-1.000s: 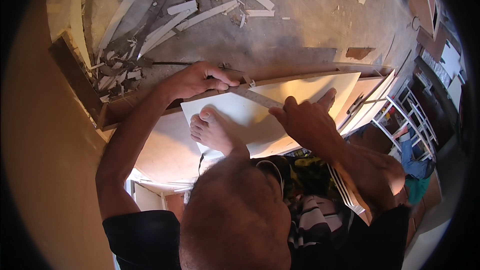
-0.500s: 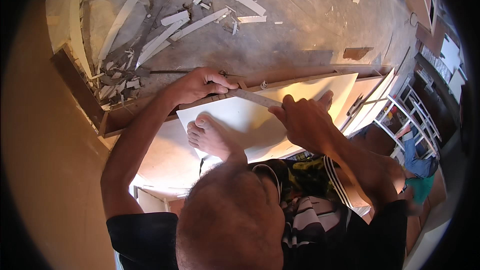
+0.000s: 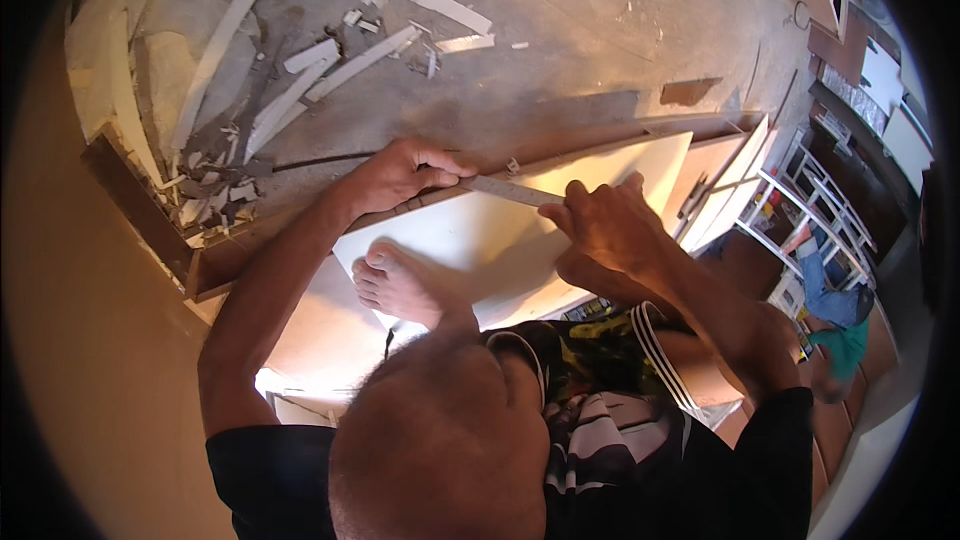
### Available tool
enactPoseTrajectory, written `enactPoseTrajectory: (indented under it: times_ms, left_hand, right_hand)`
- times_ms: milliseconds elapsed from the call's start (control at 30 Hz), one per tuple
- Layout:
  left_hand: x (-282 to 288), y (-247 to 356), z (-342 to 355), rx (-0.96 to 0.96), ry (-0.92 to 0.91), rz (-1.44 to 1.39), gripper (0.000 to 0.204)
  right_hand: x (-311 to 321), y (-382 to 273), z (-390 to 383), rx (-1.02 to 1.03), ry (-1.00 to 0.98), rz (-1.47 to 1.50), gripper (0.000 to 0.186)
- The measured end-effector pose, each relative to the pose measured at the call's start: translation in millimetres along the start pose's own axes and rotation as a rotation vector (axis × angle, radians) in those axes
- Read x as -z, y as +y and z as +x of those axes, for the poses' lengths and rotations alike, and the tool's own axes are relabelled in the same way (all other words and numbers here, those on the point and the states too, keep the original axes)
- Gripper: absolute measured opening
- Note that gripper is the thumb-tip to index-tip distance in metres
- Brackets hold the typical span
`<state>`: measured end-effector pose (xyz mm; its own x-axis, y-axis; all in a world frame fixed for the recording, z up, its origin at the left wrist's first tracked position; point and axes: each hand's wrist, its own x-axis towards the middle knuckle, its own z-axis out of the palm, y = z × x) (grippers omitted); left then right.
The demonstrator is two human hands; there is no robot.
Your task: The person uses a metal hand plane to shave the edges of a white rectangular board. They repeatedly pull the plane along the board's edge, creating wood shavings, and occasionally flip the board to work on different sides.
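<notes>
Pinches the greyish, flat, ruler-like strip [image 3: 512,190] at one end with the left hand [image 3: 405,178], grips the other with the right hand [image 3: 612,227], apparently lining it up over the thin, pale sheet [image 3: 500,242], and next needs to steady it.

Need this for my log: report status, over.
Left hand at one ruler end; right hand gripping the other. Ruler over panel. Left foot on panel, clear of ruler.

Arms [image 3: 262,285] forward, left hand [image 3: 412,177] and right hand [image 3: 610,228] curled, apparently tight.
</notes>
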<state>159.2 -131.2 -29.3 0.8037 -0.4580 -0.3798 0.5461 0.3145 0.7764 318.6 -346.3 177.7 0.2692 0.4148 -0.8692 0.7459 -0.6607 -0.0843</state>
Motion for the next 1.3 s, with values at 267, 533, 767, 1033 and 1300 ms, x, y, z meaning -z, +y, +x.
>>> enactPoseTrajectory:
  times_ms: [267, 533, 767, 1033, 1300]
  left_hand:
    - [-4, -22, 35, -0.023, 0.013, -0.026, 0.026]
    - [-20, 29, 37, 0.037, -0.041, 0.032, 0.026]
    - [-32, 8, 69, -0.005, -0.042, 0.044, 0.029]
    - [-29, -9, 84, 0.059, 0.076, 0.022, 0.026]
    - [-50, 31, 85, 0.019, 0.002, 0.028, 0.027]
  right_hand:
    - [-10, 31, 20, -0.012, -0.042, 0.032, 0.054]
    - [5, 43, -15, -0.04, -0.06, 0.023, 0.051]
    - [5, 74, -13, -0.027, -0.056, 0.037, 0.053]
    - [-15, 93, 34, -0.01, -0.056, -0.006, 0.064]
    - [5, 91, -30, -0.072, -0.008, 0.035, 0.056]
